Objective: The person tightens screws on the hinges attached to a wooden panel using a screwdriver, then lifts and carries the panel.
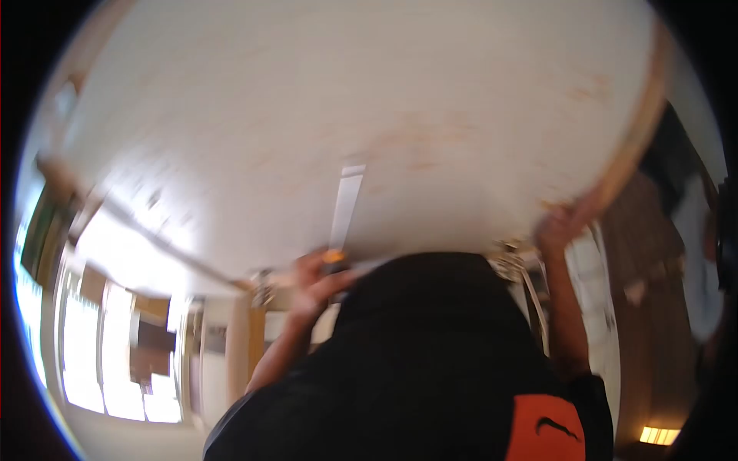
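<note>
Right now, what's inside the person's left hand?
The left hand holds a dark, orange-marked handle with a pale strip. Fingers cover part of the handle, hiding its full shape.

Bright windows (117, 357) at left, brown surface (653, 361) at right, glowing yellow light (659, 436) low right

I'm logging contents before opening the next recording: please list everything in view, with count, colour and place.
White panel: one, off-white with reddish marks, across the top and middle
Wooden edging: one stretch, brown, panel's right side
Bladed tool: one, pale blade, black-and-orange handle, centre
Metal fittings: two, silvery, blurred, left and right of centre
Window panes: several, bright white, lower left
Light: one, yellow, lower right
Background surface: one, brown, right, too blurred to name
Shirt: one, black with an orange patch, bottom centre
Left hand: one, bare, at the tool's handle
Right hand: one, bare, at the edging
</note>
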`<act>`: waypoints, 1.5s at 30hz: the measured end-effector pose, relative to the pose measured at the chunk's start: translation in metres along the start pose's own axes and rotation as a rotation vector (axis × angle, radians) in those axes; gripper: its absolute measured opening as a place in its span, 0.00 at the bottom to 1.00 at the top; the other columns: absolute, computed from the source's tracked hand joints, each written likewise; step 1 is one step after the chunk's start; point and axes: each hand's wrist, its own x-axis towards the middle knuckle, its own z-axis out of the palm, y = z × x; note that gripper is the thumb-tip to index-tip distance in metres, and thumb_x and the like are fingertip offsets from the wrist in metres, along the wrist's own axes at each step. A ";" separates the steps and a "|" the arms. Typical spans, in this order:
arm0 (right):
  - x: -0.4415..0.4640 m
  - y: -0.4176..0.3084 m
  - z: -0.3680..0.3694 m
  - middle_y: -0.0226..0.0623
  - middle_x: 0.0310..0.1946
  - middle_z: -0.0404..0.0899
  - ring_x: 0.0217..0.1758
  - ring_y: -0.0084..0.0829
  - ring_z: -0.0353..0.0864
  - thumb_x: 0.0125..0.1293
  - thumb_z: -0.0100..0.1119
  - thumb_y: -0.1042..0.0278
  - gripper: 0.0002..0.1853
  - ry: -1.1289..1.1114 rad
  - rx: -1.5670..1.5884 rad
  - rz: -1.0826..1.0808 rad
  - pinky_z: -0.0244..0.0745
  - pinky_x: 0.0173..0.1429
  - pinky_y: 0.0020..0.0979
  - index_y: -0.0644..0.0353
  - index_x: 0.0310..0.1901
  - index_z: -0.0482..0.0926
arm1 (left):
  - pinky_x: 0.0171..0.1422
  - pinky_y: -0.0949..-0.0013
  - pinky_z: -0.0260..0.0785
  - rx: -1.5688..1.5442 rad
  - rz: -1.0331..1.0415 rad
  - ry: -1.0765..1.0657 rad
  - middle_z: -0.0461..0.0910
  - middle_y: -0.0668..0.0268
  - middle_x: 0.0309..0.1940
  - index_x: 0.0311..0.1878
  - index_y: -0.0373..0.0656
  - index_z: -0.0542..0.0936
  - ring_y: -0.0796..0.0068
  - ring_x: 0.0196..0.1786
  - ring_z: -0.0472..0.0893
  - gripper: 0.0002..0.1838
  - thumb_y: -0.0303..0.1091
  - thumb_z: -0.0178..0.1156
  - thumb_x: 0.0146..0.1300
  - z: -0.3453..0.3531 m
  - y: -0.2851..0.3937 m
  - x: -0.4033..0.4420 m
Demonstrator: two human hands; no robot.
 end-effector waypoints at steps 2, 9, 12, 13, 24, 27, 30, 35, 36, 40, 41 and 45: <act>0.004 -0.009 0.000 0.64 0.74 0.57 0.79 0.59 0.55 0.77 0.41 0.46 0.40 0.029 0.014 0.047 0.51 0.80 0.51 0.75 0.75 0.54 | 0.33 0.72 0.68 0.007 0.059 0.053 0.78 0.68 0.26 0.34 0.38 0.82 0.79 0.27 0.76 0.11 0.35 0.69 0.54 0.002 0.001 -0.006; 0.021 -0.032 -0.010 0.64 0.69 0.65 0.70 0.62 0.67 0.77 0.42 0.54 0.34 0.090 -0.113 -0.128 0.59 0.74 0.53 0.76 0.72 0.59 | 0.32 0.72 0.64 0.078 0.371 0.095 0.77 0.69 0.25 0.37 0.35 0.82 0.82 0.29 0.73 0.10 0.28 0.71 0.54 0.014 -0.025 -0.008; 0.016 -0.029 -0.011 0.65 0.69 0.65 0.70 0.63 0.67 0.75 0.43 0.56 0.34 0.075 -0.119 -0.110 0.59 0.74 0.52 0.76 0.73 0.59 | 0.32 0.71 0.64 0.085 0.358 0.089 0.76 0.68 0.25 0.38 0.35 0.83 0.82 0.29 0.72 0.11 0.29 0.72 0.54 0.012 -0.027 -0.009; 0.015 -0.029 -0.010 0.66 0.69 0.65 0.70 0.63 0.67 0.75 0.43 0.57 0.34 0.072 -0.123 -0.102 0.59 0.74 0.52 0.76 0.73 0.59 | 0.32 0.71 0.64 0.067 0.339 0.087 0.76 0.68 0.25 0.38 0.35 0.83 0.81 0.29 0.72 0.11 0.29 0.72 0.54 0.012 -0.028 -0.009; 0.015 -0.028 -0.009 0.67 0.68 0.65 0.68 0.64 0.68 0.73 0.46 0.61 0.32 0.108 -0.120 -0.129 0.61 0.72 0.53 0.75 0.72 0.60 | 0.31 0.71 0.64 0.083 0.427 0.088 0.75 0.69 0.24 0.37 0.35 0.82 0.82 0.28 0.71 0.12 0.32 0.73 0.55 0.014 -0.026 -0.011; 0.018 -0.029 -0.009 0.66 0.67 0.66 0.67 0.63 0.69 0.73 0.46 0.62 0.31 0.143 -0.076 -0.148 0.63 0.71 0.53 0.75 0.71 0.61 | 0.31 0.71 0.63 0.118 0.436 0.094 0.74 0.70 0.22 0.35 0.35 0.81 0.82 0.28 0.69 0.12 0.33 0.73 0.56 0.013 -0.027 -0.011; 0.018 -0.030 -0.010 0.65 0.66 0.68 0.67 0.63 0.70 0.72 0.48 0.63 0.31 0.179 -0.079 -0.172 0.65 0.69 0.53 0.74 0.71 0.62 | 0.30 0.71 0.64 0.150 0.464 0.117 0.73 0.71 0.20 0.33 0.36 0.80 0.83 0.26 0.70 0.13 0.35 0.72 0.57 0.014 -0.033 -0.008; 0.014 -0.026 -0.010 0.65 0.65 0.69 0.66 0.63 0.71 0.69 0.51 0.65 0.31 0.222 -0.086 -0.198 0.66 0.69 0.53 0.74 0.70 0.63 | 0.25 0.71 0.64 0.057 0.447 0.148 0.71 0.70 0.18 0.30 0.38 0.77 0.83 0.21 0.71 0.15 0.38 0.71 0.59 0.019 -0.041 -0.008; 0.013 -0.024 -0.009 0.65 0.65 0.69 0.66 0.63 0.71 0.69 0.52 0.65 0.31 0.239 -0.094 -0.206 0.66 0.69 0.53 0.73 0.70 0.64 | 0.25 0.70 0.63 0.018 0.429 0.147 0.71 0.70 0.18 0.29 0.37 0.76 0.82 0.20 0.70 0.16 0.39 0.71 0.59 0.020 -0.036 -0.013; 0.010 -0.021 -0.007 0.63 0.65 0.70 0.66 0.62 0.71 0.69 0.55 0.63 0.31 0.272 -0.086 -0.190 0.68 0.68 0.52 0.72 0.69 0.66 | 0.21 0.72 0.64 -0.083 0.451 0.136 0.73 0.69 0.18 0.28 0.38 0.75 0.82 0.17 0.71 0.16 0.38 0.71 0.59 0.022 -0.038 -0.016; 0.010 -0.020 -0.009 0.62 0.65 0.70 0.66 0.61 0.71 0.69 0.55 0.62 0.31 0.279 -0.096 -0.185 0.68 0.68 0.52 0.71 0.69 0.66 | 0.21 0.73 0.64 -0.100 0.459 0.132 0.74 0.68 0.19 0.29 0.37 0.76 0.82 0.17 0.71 0.15 0.37 0.71 0.59 0.023 -0.037 -0.017; 0.008 -0.017 -0.005 0.59 0.65 0.71 0.67 0.58 0.71 0.70 0.56 0.61 0.30 0.313 -0.081 -0.174 0.67 0.68 0.52 0.70 0.68 0.68 | 0.23 0.70 0.65 0.137 0.535 0.400 0.75 0.67 0.19 0.28 0.38 0.76 0.79 0.19 0.73 0.17 0.41 0.70 0.59 0.023 -0.043 -0.027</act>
